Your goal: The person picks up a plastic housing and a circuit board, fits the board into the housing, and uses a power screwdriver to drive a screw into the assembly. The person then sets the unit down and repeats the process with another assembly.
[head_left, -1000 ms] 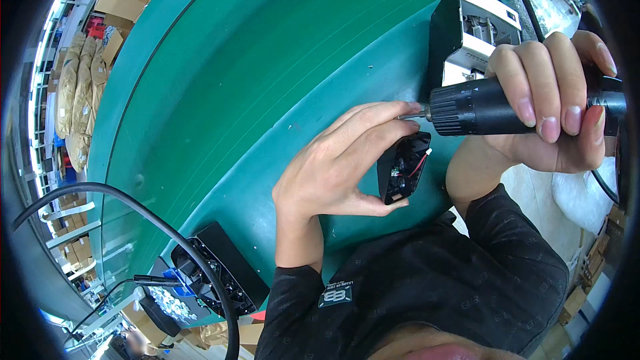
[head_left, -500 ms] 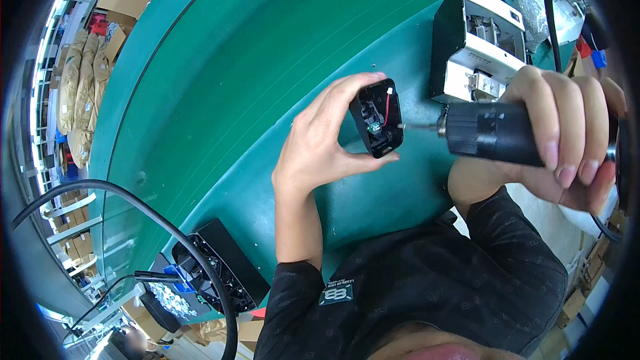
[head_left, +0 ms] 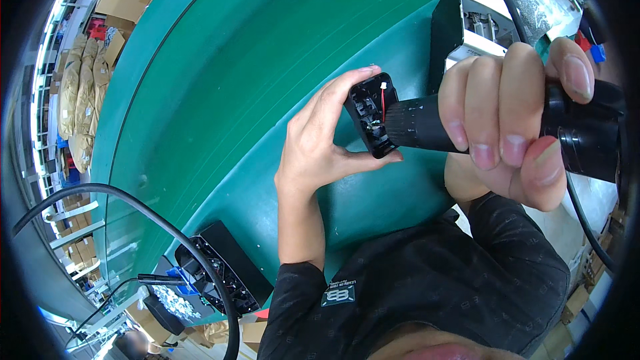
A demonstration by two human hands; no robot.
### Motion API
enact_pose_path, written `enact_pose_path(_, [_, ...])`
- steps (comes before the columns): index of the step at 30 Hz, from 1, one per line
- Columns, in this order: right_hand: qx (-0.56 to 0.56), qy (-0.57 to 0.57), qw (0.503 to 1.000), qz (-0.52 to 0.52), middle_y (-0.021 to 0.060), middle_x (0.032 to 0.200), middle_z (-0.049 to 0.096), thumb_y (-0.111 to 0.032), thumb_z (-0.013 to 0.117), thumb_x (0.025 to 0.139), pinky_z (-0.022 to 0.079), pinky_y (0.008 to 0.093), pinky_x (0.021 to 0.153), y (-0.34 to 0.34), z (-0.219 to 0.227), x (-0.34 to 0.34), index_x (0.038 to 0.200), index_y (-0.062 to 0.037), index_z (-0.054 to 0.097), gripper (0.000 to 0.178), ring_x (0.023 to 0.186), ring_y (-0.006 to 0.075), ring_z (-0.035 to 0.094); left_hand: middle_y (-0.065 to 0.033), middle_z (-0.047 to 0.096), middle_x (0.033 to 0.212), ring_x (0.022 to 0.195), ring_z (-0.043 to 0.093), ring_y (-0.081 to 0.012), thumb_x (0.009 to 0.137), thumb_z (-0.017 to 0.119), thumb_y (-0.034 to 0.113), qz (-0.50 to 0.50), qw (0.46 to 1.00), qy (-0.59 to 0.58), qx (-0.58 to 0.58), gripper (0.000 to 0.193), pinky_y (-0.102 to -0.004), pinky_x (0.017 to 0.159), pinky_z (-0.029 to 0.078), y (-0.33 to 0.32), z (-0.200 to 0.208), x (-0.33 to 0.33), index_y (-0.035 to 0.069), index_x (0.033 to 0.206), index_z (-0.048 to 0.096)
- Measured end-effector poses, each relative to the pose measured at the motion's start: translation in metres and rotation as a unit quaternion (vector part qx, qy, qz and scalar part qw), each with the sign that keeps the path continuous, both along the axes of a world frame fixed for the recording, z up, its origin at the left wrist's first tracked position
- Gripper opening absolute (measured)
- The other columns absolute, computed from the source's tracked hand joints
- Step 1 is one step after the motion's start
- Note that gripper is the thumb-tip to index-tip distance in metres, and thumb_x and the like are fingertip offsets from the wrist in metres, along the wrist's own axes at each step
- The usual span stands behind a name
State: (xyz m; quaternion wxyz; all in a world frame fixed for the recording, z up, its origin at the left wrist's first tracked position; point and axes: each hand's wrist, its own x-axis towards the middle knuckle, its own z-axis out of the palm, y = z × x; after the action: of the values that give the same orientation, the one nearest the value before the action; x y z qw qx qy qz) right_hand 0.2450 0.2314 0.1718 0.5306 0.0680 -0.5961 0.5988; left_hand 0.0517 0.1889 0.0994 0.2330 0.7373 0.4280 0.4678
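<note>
My left hand (head_left: 319,133) grips a small black plastic housing (head_left: 361,108) by its two ends, thumb below and fingers above. Its open side faces right and shows inner parts and a red wire with a white connector. In my right hand (head_left: 513,120) is a black electric screwdriver (head_left: 421,124), held level with the fingers wrapped round its body. The screwdriver's nose reaches the housing's open side. Its bit is hidden there, so I cannot tell what the tip touches.
A white and black machine (head_left: 477,23) stands at the back right. A black tray of dark parts (head_left: 230,270) lies at the lower left, under a thick black cable (head_left: 143,210). The green curved belt (head_left: 253,47) runs behind my hands. Cartons and wrapped bundles (head_left: 83,103) line the far left.
My right hand has moved the screwdriver left, its nose now at the housing and the bit out of sight. The housing has barely shifted in my left hand.
</note>
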Motion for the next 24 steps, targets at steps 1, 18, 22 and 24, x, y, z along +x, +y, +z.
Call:
enact_pose_path(1, [-0.001, -0.008, 1.0, 0.002, -0.0029, 0.08, 0.054, -0.017, 0.062, 0.089, 0.045, 0.0269, 0.063, 0.0, 0.0, 0.0, 0.127, -0.0171, 0.042, 0.043, 0.067, 0.0095, 0.056, -0.0125, 0.063, 0.118, 0.107, 0.062, -0.0278, 0.045, 0.092, 0.02, -0.001, 1.0, 0.0, 0.0, 0.088, -0.0362, 0.091, 0.052, 0.0, 0.0, 0.0, 0.002, 0.122, 0.054])
enact_pose_path(18, [0.035, -0.055, 0.997, 0.038, -0.0032, 0.079, 0.053, -0.014, 0.061, 0.088, 0.045, 0.027, 0.063, 0.009, -0.004, 0.002, 0.121, -0.0184, 0.042, 0.038, 0.066, 0.0099, 0.056, -0.0127, 0.063, 0.118, 0.108, 0.062, -0.028, 0.045, 0.092, 0.02, -0.014, 1.0, -0.013, 0.005, 0.09, -0.0365, 0.092, 0.052, 0.0, -0.003, -0.001, 0.002, 0.123, 0.054])
enact_pose_path(22, [0.049, -0.062, 0.996, 0.047, -0.0032, 0.079, 0.053, -0.013, 0.061, 0.088, 0.045, 0.0269, 0.063, 0.012, -0.004, 0.002, 0.119, -0.0182, 0.043, 0.037, 0.065, 0.0099, 0.056, -0.0133, 0.063, 0.118, 0.108, 0.062, -0.0283, 0.045, 0.092, 0.02, -0.015, 1.0, 0.005, 0.017, 0.088, -0.0363, 0.092, 0.052, -0.001, 0.0, -0.001, 0.001, 0.123, 0.054])
enact_pose_path(24, [0.053, -0.065, 0.995, 0.049, -0.0032, 0.079, 0.053, -0.012, 0.061, 0.088, 0.045, 0.0269, 0.063, 0.011, -0.004, 0.002, 0.118, -0.0182, 0.043, 0.036, 0.065, 0.0099, 0.056, -0.0133, 0.064, 0.115, 0.104, 0.064, -0.0285, 0.045, 0.092, 0.02, -0.017, 0.999, -0.019, 0.034, 0.087, -0.0388, 0.092, 0.051, 0.0, -0.003, 0.0, 0.0, 0.121, 0.055])
